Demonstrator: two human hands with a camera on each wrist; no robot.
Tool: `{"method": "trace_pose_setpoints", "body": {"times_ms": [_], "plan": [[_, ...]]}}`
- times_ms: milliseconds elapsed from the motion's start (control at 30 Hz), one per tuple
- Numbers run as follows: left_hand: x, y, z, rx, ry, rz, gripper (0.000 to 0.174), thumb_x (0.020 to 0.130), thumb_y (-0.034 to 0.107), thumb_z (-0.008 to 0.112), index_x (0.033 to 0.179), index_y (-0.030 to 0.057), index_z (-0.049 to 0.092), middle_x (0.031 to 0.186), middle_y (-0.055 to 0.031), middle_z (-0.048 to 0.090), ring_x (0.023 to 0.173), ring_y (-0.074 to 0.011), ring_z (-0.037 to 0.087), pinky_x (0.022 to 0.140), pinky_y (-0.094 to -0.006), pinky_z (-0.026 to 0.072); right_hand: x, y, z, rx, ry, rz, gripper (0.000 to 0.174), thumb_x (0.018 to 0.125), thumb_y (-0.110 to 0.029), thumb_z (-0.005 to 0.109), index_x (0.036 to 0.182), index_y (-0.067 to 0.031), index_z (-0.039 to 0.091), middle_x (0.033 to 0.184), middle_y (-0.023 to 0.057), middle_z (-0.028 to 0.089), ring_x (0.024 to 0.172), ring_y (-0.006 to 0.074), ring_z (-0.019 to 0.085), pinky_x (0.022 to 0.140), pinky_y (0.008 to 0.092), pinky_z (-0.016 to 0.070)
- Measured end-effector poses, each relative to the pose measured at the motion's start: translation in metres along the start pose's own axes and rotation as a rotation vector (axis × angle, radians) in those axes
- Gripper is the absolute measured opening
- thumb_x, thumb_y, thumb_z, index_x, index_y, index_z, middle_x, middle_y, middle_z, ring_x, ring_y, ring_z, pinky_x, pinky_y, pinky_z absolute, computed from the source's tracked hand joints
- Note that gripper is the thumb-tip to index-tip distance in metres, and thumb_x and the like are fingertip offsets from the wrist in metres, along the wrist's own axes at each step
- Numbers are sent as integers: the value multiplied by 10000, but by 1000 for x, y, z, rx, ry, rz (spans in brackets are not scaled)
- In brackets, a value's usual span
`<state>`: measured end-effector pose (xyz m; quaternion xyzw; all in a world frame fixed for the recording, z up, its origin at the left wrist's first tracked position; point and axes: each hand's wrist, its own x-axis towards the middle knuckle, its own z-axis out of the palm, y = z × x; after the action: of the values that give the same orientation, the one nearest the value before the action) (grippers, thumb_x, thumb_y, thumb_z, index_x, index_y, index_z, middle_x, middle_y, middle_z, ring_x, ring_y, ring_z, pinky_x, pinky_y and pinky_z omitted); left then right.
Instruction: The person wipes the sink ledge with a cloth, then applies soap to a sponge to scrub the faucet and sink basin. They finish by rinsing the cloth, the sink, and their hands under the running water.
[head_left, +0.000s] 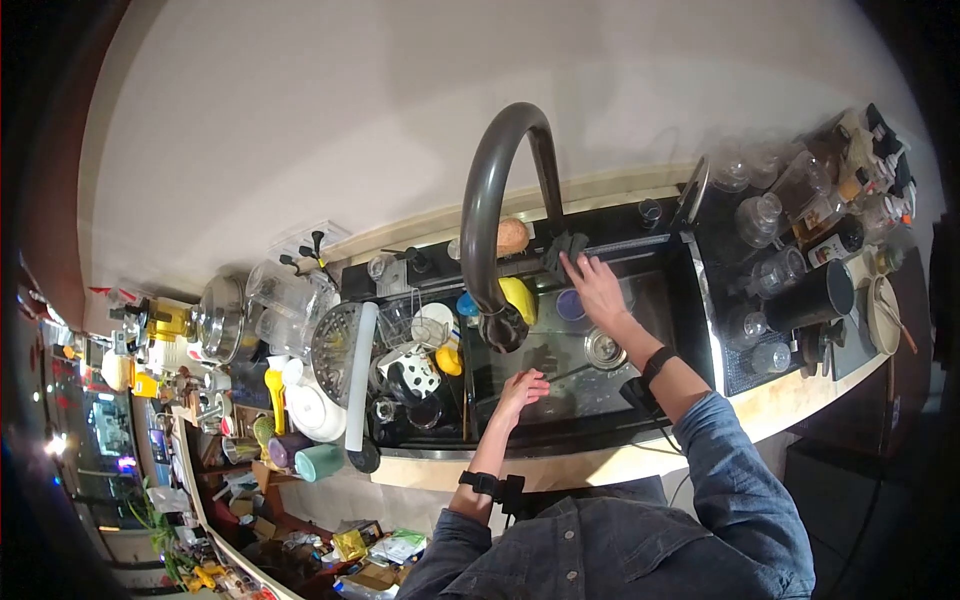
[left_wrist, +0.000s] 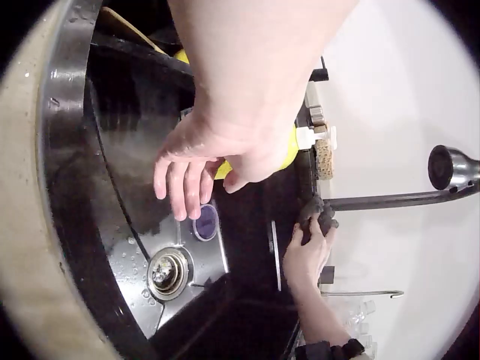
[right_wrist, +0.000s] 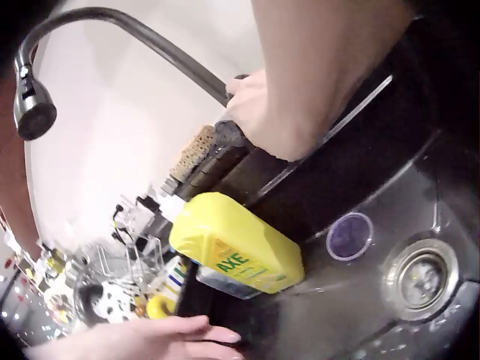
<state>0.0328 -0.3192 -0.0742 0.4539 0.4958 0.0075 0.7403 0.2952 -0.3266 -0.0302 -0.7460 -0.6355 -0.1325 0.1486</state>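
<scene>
My right hand [head_left: 600,292] reaches to the back ledge of the sink [head_left: 655,290], beside the base of the dark faucet [head_left: 481,210]. Its fingers hold a crumpled dark grey cloth [head_left: 566,252] against that ledge; the left wrist view shows the cloth [left_wrist: 322,216] between fingers and thumb. Over the front left of the basin hangs my left hand [head_left: 522,392], fingers loosely extended and nothing in them. Near it stands a yellow AXE dish soap bottle [right_wrist: 238,241]. A small purple round piece [right_wrist: 350,236] lies on the basin floor near the drain [right_wrist: 420,279].
A tan sponge [right_wrist: 193,157] sits on the ledge left of the faucet. Left of the basin, a dish rack [head_left: 400,325] holds dishes and a spotted black-and-white item [head_left: 413,374]. Glass jars [head_left: 760,220] and a black cylinder [head_left: 812,296] crowd the right counter.
</scene>
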Motion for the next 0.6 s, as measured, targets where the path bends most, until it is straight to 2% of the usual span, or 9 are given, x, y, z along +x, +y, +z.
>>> {"method": "trace_pose_setpoints", "body": {"times_ms": [100, 233, 333, 367, 467, 500, 600], "plan": [[0, -7, -1, 20, 5, -31, 387, 937, 386, 438, 1097, 49, 539, 976, -104, 645, 898, -181, 626, 809, -313, 448, -13, 15, 14, -93, -83, -152, 422, 773, -110, 505, 1190, -52, 532, 1059, 92, 469, 926, 213, 478, 759, 294, 428], [2, -23, -5, 3, 23, -59, 400, 931, 397, 445, 1096, 47, 548, 957, -101, 655, 882, -178, 629, 791, -311, 447, -35, 3, 47, -15, -126, 104, 448, 768, -112, 507, 1209, -32, 518, 1046, 101, 475, 910, 231, 477, 761, 312, 428], [0, -38, -11, -30, 25, -64, 398, 926, 398, 453, 1091, 50, 555, 957, -102, 656, 874, -176, 633, 785, -306, 448, -50, -6, 32, 63, -74, 136, 513, 761, -105, 503, 1268, -35, 474, 1049, 111, 484, 898, 244, 477, 768, 330, 427], [0, -40, -12, -35, 22, -66, 397, 926, 397, 453, 1092, 51, 554, 961, -102, 655, 873, -176, 633, 788, -302, 447, -49, -10, 22, 80, -42, 117, 569, 760, -97, 496, 1324, -68, 426, 1067, 119, 491, 903, 250, 481, 767, 338, 425], [2, -40, -7, -43, 68, -70, 342, 922, 343, 474, 1055, 43, 572, 922, -105, 661, 829, -181, 642, 762, -311, 463, -24, -18, 16, 114, 184, 57, 603, 726, -61, 511, 1324, -96, 436, 1057, 126, 493, 934, 265, 489, 755, 358, 432], [3, -37, -7, -37, 95, -68, 316, 921, 317, 484, 1035, 38, 581, 901, -106, 664, 807, -185, 646, 747, -317, 472, -15, -18, 24, 99, 133, 73, 585, 748, -70, 497, 1328, -109, 434, 1078, 122, 499, 957, 264, 497, 764, 355, 430], [3, -26, -5, 196, 381, 389, 167, 906, 124, 483, 943, 3, 592, 840, -103, 656, 759, -162, 637, 685, -277, 489, -13, -18, 69, 40, 99, 64, 579, 762, -74, 481, 1337, -118, 425, 1081, 117, 499, 952, 261, 500, 771, 350, 428]]}}
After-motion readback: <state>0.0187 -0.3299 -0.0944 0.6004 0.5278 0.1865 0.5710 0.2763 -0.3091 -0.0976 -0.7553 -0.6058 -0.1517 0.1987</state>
